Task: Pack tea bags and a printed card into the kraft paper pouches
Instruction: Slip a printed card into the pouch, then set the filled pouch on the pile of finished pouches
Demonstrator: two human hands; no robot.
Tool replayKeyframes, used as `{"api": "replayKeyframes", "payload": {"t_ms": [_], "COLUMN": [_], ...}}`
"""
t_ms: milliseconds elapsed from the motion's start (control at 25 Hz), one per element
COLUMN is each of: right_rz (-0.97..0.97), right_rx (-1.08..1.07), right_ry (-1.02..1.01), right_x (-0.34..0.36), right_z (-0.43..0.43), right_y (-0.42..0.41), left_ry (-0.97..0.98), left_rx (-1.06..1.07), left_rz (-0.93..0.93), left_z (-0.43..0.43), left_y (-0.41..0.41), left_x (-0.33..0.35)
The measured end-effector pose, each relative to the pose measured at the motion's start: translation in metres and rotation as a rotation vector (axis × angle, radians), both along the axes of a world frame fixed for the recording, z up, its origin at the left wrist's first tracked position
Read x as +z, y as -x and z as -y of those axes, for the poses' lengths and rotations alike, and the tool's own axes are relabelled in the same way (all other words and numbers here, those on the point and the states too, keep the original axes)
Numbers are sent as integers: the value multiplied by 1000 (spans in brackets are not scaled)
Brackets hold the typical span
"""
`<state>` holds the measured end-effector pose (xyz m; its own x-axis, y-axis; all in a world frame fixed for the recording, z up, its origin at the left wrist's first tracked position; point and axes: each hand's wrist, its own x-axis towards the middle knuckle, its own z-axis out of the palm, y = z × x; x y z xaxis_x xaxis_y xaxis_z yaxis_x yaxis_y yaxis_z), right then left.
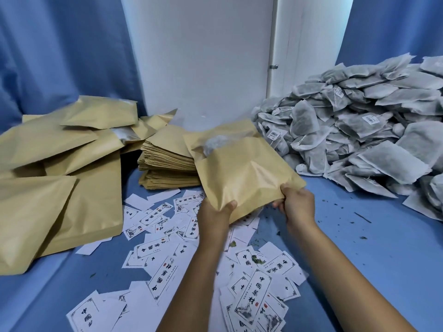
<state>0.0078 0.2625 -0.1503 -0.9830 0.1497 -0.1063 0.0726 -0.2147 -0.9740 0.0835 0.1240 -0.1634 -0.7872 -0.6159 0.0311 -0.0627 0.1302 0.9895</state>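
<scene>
I hold a kraft paper pouch (242,168) up over the blue table, mouth pointing away from me. My left hand (217,214) grips its near left corner and my right hand (297,202) pinches its near right corner. Grey tea bags (213,143) show through the open mouth. A large heap of tea bags (359,133) lies at the right. Printed cards (254,298) with black characters are scattered on the table below my arms.
A neat stack of flat empty pouches (167,164) stands just left of the held pouch. Bulging pouches (62,164) are piled at the far left. Tea crumbs dot the blue tabletop (374,248) at the right. A white wall and blue curtains stand behind.
</scene>
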Motion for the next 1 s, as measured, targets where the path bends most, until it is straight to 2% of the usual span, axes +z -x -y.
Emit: {"api": "replayKeyframes", "payload": {"t_ms": [80, 280, 400, 560, 640, 760, 840, 880, 920, 960, 1000], "right_rz": [-77, -97, -40, 50, 88, 33, -29, -33, -74, -168, -303], "right_rx": [-13, 4, 135, 286, 337, 447, 665, 807, 943, 1026, 1074], "right_ry": [66, 218, 269, 279, 256, 276, 524, 664, 646, 396, 1], "right_x": [8, 41, 52, 42, 29, 27, 52, 66, 81, 93, 98], "right_z": [9, 69, 124, 186, 213, 257, 286, 300, 312, 322, 330], "right_y": [-11, -38, -58, -88, -103, -115, -112, -106, -97, -86, -73], "left_ry": [-82, 66, 84, -22, -19, -27, -165, -306, -461, -568, -586], "left_rx": [-3, 95, 194, 270, 287, 327, 339, 262, 172, 122, 105], "left_rz": [-46, -106, -112, -155, -116, -87, -239, -377, -522, -619, -626], "left_z": [4, 59, 120, 182, 211, 254, 288, 306, 324, 340, 350], "left_y": [3, -19, -50, -95, -117, -136, -131, -126, -120, -113, -107], "left_x": [10, 57, 61, 42, 31, 30, 63, 87, 111, 133, 148]}}
